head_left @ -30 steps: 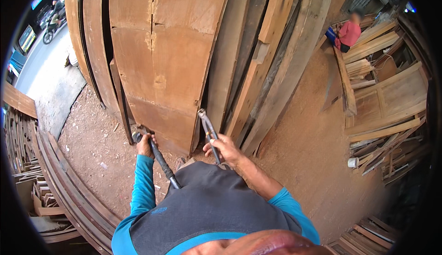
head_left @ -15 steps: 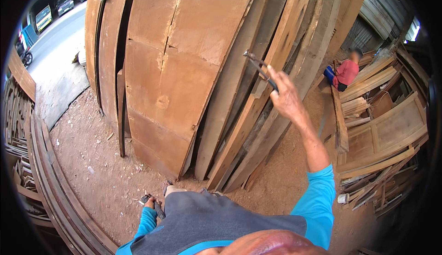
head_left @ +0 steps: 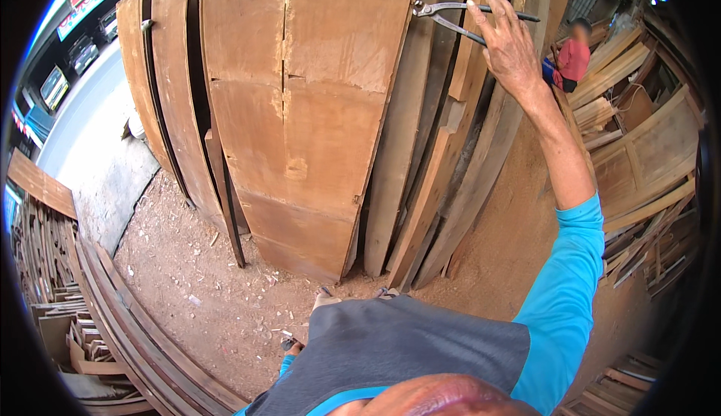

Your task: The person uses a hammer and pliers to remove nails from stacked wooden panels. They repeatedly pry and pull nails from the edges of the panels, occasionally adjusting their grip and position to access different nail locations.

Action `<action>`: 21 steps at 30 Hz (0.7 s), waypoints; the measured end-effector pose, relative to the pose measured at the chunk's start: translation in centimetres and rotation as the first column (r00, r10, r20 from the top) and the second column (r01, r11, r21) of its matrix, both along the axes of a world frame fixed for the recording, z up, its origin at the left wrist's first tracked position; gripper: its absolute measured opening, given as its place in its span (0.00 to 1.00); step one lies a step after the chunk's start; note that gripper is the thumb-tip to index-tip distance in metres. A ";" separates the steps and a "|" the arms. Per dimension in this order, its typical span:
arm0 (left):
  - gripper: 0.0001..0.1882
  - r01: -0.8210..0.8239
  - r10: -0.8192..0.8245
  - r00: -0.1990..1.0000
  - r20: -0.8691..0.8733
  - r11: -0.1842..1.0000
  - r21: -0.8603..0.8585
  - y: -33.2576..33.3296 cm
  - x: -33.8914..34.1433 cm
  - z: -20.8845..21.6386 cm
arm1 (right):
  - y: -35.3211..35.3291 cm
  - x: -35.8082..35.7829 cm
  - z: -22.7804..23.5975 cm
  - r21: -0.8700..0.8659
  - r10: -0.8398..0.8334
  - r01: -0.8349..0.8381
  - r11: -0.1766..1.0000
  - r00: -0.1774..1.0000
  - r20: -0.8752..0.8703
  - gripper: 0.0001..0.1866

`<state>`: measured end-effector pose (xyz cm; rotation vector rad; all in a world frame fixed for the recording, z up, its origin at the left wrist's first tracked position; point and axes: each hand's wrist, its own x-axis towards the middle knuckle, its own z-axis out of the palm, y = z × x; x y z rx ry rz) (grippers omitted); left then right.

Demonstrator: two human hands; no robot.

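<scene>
My right hand [head_left: 514, 57] is raised, arm stretched forward, holding a pair of pincers [head_left: 426, 10] with the handles spread apart. The jaws are at the right edge of a tall brown wooden panel [head_left: 323, 146], near its upper part; whether they touch it I cannot tell. Low at my left side, my left hand [head_left: 295, 348] is mostly hidden by my body and grey shirt front. Its fingers are closed around a small dark thing whose kind I cannot make out.
Long planks [head_left: 443, 168] lean upright beside the panel, with more boards [head_left: 176, 85] to its left. Stacked timber [head_left: 135, 303] lines the left. A person in a red shirt [head_left: 574, 59] sits by a wood pile at right. Debris litters the dirt floor [head_left: 173, 243].
My right hand has moved up and to the right with the pincers, now held nearly level with handles apart. My left hand has drawn closer behind my body. The view has shifted.
</scene>
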<state>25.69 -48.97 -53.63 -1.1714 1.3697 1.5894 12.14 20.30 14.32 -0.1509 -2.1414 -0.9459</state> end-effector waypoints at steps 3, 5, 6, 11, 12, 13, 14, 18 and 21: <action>0.08 0.012 -0.012 1.000 0.004 0.997 -0.071 -2.1 -2.4 -0.1 | -0.6 -0.3 0.1 -0.001 -0.021 0.021 1.000 1.000 -0.023 0.33; 0.09 0.020 -0.020 1.000 0.001 0.994 -0.104 -3.3 -4.2 -0.3 | -1.0 -0.4 0.3 -0.005 -0.019 0.019 1.000 0.999 -0.040 0.34; 0.09 0.025 -0.025 1.000 0.002 0.993 -0.117 -3.8 -5.1 -0.5 | -1.3 -0.4 0.3 -0.012 -0.029 0.029 1.000 0.999 -0.045 0.34; 0.11 0.045 -0.048 0.999 -0.015 0.984 -0.170 -5.6 -9.2 -1.4 | -1.9 -0.9 -0.2 0.009 -0.071 0.072 0.997 0.996 -0.053 0.34; 0.11 0.040 -0.044 0.999 -0.020 0.984 -0.175 -5.7 -9.9 -1.4 | -2.5 -1.1 -0.2 0.026 -0.099 0.100 0.995 0.994 -0.051 0.34; 0.12 0.034 -0.039 0.999 -0.028 0.985 -0.167 -5.4 -11.0 -1.1 | -3.1 -1.1 0.0 0.047 -0.133 0.135 0.990 0.990 -0.046 0.34; 0.12 0.019 -0.025 0.999 -0.036 0.987 -0.162 -5.5 -11.7 -1.3 | -3.8 -1.1 0.2 0.089 -0.187 0.189 0.978 0.982 -0.040 0.35; 0.10 0.252 -0.282 0.959 -0.016 0.880 -0.402 -5.0 -14.7 -1.1 | -6.9 -1.6 1.1 0.306 -0.331 0.327 0.894 0.943 -0.042 0.35; 0.08 0.315 -0.323 0.945 0.052 0.854 -0.415 -3.6 -15.5 1.8 | -10.3 -2.3 3.2 0.402 -0.303 0.276 0.873 0.953 0.005 0.24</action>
